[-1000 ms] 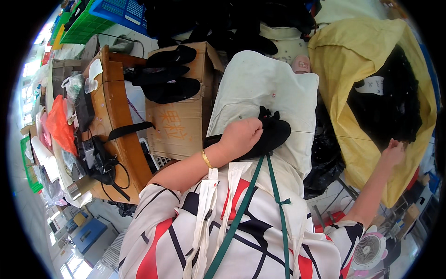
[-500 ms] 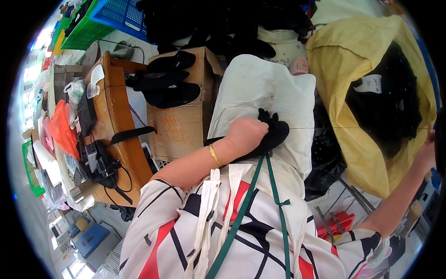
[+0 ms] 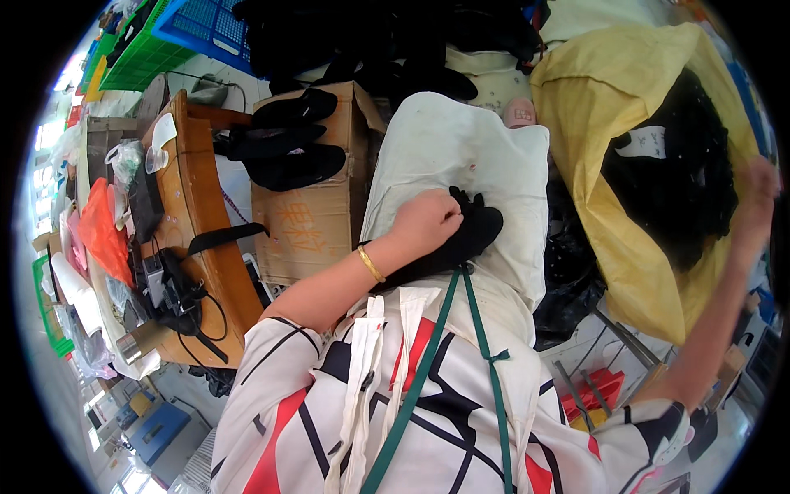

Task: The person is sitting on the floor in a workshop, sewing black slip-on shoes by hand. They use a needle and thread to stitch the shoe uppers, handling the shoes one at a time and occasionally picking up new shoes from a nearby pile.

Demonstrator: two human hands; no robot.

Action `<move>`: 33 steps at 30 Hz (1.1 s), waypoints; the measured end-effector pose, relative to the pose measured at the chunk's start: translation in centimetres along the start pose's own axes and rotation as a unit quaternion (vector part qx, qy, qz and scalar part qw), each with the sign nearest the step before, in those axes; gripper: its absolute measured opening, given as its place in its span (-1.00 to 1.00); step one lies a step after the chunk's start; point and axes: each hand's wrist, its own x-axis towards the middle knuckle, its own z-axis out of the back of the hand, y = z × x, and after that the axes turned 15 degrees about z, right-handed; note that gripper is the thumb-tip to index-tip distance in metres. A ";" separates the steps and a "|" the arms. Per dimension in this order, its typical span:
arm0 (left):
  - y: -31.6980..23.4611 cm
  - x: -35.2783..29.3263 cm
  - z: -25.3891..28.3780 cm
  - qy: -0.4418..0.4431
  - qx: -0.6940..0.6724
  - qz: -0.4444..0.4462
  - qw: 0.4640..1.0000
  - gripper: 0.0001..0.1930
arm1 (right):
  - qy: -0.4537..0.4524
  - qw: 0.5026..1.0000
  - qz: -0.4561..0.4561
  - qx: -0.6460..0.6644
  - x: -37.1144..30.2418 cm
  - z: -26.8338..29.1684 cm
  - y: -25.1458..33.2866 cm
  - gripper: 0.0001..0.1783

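Note:
A black cloth shoe [image 3: 487,229] lies on the white cloth [image 3: 448,136] over my lap, with a ruffled black trim at its upper edge. My left hand [image 3: 426,221], wearing a gold bracelet, is closed on the shoe, thumb and fingers pinched together at the trim. Part of the shoe is hidden under this hand and wrist. At the far right my right hand [image 3: 759,183] is raised beside the yellow sack [image 3: 568,82], away from the shoe. Motion smears its fingers, and I cannot make out anything in them.
Several black shoes [image 3: 296,167] rest on a cardboard box [image 3: 309,222] at the left. Beyond it is a wooden table [image 3: 193,214] with a cable and bags. The yellow sack holds dark pieces and a white slip [image 3: 642,142]. Green apron straps [image 3: 428,370] hang below.
My right hand has moved upward along the far side of the yellow sack. My left hand stays on the shoe, its fingers slightly shifted. The whole view has slid a little.

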 end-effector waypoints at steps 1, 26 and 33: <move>0.6 -0.4 0.1 0.003 -0.026 0.043 0.999 -0.89 | 0.087 0.994 -0.047 0.050 -2.7 -4.6 1.5 -0.74; 3.0 1.0 -0.4 0.096 -0.211 0.185 0.955 -0.85 | 0.632 0.740 0.044 0.227 -21.5 -19.3 21.5 -0.56; 3.1 0.3 -0.7 0.070 -0.280 0.208 0.935 -0.84 | 0.601 0.742 0.019 0.297 -17.7 -14.3 19.4 -0.76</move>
